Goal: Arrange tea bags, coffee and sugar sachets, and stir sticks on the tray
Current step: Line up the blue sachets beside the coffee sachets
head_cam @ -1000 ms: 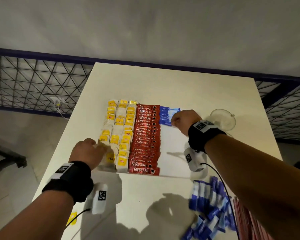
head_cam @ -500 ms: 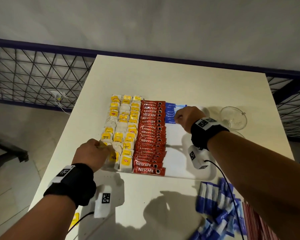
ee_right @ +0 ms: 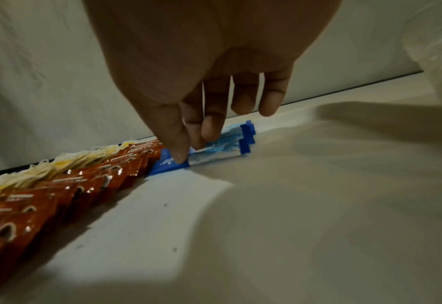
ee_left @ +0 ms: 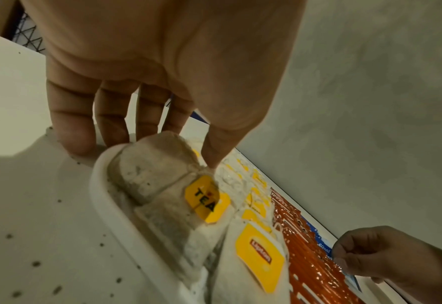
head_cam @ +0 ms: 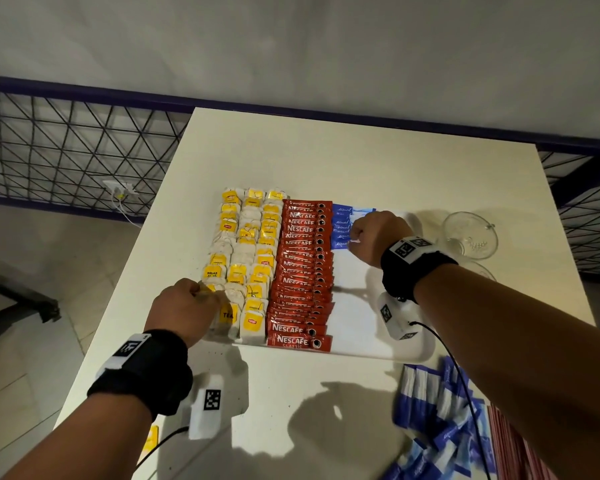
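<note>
A white tray (head_cam: 354,323) holds columns of yellow-tagged tea bags (head_cam: 246,258), a column of red Nescafe sachets (head_cam: 302,271) and a short row of blue sugar sachets (head_cam: 342,223) at its far end. My left hand (head_cam: 215,299) is at the tray's near-left edge. Its thumb (ee_left: 212,158) and fingers pinch a tea bag (ee_left: 152,168) against the rim (ee_left: 103,197). My right hand (ee_right: 191,152) pinches the nearest blue sachet (ee_right: 214,156) of that row between thumb and fingers, low over the tray. No stir sticks are recognisable.
A loose pile of blue sachets (head_cam: 440,427) lies on the table near right, with red strips (head_cam: 510,445) beside it. An empty glass cup (head_cam: 470,233) stands right of the tray. A metal grid fence (head_cam: 66,150) runs left of the table.
The view has shifted a little. Both hands stay where they were, the left at the tea bags, the right at the blue sachet row.
</note>
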